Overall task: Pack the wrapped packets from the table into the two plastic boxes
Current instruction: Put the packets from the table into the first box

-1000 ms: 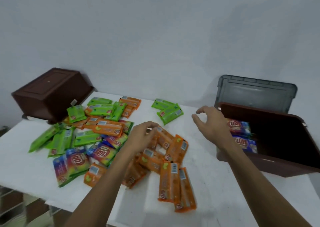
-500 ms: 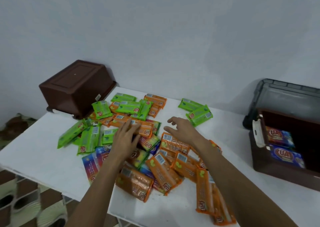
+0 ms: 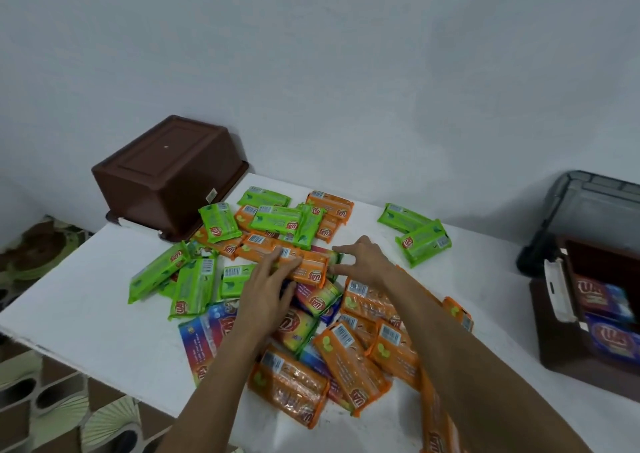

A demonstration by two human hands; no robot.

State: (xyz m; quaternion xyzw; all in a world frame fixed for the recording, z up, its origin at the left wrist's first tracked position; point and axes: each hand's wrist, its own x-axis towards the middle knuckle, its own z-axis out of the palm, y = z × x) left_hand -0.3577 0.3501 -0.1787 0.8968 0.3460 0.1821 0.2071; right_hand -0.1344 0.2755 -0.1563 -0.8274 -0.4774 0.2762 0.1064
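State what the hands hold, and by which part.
One orange packet, not lifted: the left hand rests straight fingers across its left end, and the right hand seems to pinch its right end.

the bare left arm (image 3: 218, 383) and right arm (image 3: 467, 366) reach from the near side toward the far side and come close together at the hands. the left hand (image 3: 266, 290) lies palm down, its fingers (image 3: 277, 265) long and straight, pointing far. the right hand (image 3: 365, 262) sits just to its right, knuckles up, fingers bent like a claw, thumb (image 3: 341, 246) stuck out to the left. it is not clear if the right hand grips anything.
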